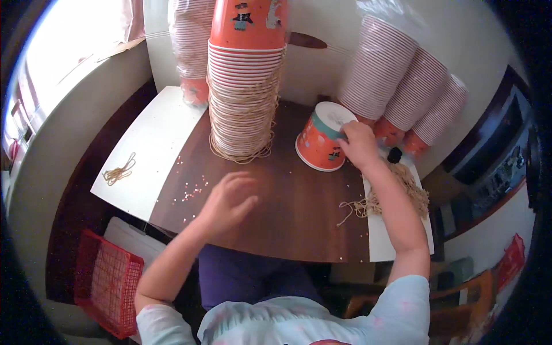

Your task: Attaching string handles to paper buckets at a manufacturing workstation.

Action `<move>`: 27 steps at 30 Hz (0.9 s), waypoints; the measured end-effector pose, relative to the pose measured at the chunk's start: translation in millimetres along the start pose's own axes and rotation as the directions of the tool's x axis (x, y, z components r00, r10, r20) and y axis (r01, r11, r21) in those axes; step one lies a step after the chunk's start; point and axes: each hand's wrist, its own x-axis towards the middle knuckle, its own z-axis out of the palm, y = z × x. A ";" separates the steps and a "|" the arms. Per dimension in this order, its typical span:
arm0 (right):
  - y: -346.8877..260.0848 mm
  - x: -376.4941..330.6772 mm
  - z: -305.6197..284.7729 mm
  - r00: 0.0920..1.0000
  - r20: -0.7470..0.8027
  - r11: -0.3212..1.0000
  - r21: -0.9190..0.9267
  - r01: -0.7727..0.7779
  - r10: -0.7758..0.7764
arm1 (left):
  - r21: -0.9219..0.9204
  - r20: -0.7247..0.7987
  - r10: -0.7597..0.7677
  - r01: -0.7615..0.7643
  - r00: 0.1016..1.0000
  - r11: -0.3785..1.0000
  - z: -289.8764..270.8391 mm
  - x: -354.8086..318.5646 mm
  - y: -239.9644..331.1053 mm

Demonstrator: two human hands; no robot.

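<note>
An orange paper bucket point(321, 141) with a teal band and cartoon figures stands upside down on the brown table. My right hand point(359, 145) grips its upper right edge, beside the upturned white base. Slightly blurred, my left hand point(230, 202) hovers over the table's left middle, fingers and thumb apart, holding nothing. Beyond it rises a tall stack of nested, upside-down paper buckets point(248, 75); thin tan cords hang around their white rims. Under my right forearm a heap of tan cord point(411, 192) lies on a white board, with loose ends trailing onto the brown surface.
Plastic-wrapped bucket stacks point(379, 72) lean at the back right; another wrapped stack point(192, 49) stands back left. A small cord bundle point(119, 172) lies on the left white board point(164, 123). Tiny paper bits point(192, 192) dot the table. A red basket point(109, 282) sits lower left.
</note>
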 end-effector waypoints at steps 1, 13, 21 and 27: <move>-0.2 -1.6 3.6 1.000 0.001 1.000 0.005 0.005 -0.005 | -0.042 0.024 -0.019 0.020 1.000 0.999 11.2 -6.9 2.7; -32.2 -18.3 -57.8 0.972 0.009 0.777 0.600 -0.192 0.234 | -0.792 0.109 -0.279 0.253 0.954 0.556 95.1 37.9 19.8; -11.3 -24.5 -52.5 0.912 0.159 0.542 0.761 -0.358 0.379 | -0.851 0.105 -0.208 0.196 0.973 0.488 98.3 29.1 39.9; -3.0 -12.4 -65.3 0.911 0.180 0.610 0.691 -0.386 0.372 | -0.814 0.170 -0.344 0.328 0.923 0.479 103.3 30.1 26.9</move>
